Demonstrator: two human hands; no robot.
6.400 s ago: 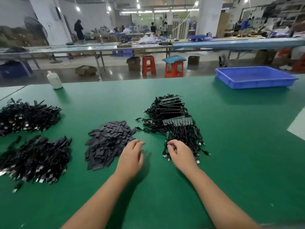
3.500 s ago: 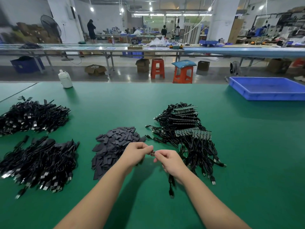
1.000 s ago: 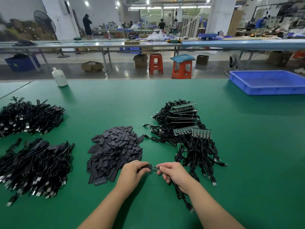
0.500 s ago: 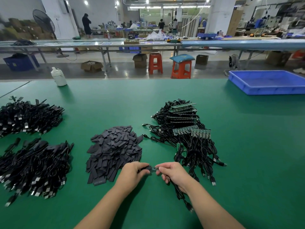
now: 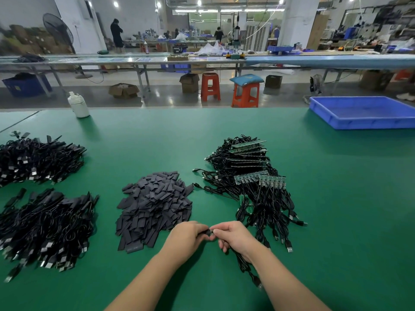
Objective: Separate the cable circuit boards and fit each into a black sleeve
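The left hand [image 5: 187,237] pinches a black sleeve [image 5: 207,232] while the right hand [image 5: 234,235] pinches the board end of a cable [image 5: 243,264], feeding it in. Next, probably seat it fully. Beyond the left hand lies the sleeve pile [image 5: 155,206]; beyond the right, the unseparated boards [image 5: 260,180].

1. The small dark piece [image 5: 209,232] between the left hand [image 5: 187,237] and the right hand [image 5: 235,236] is mostly covered by fingers; perhaps a sleeve.
2. The left cable piles [image 5: 45,227] are cut by the frame edge.
3. The blue tray [image 5: 368,123] is cut at the right edge.
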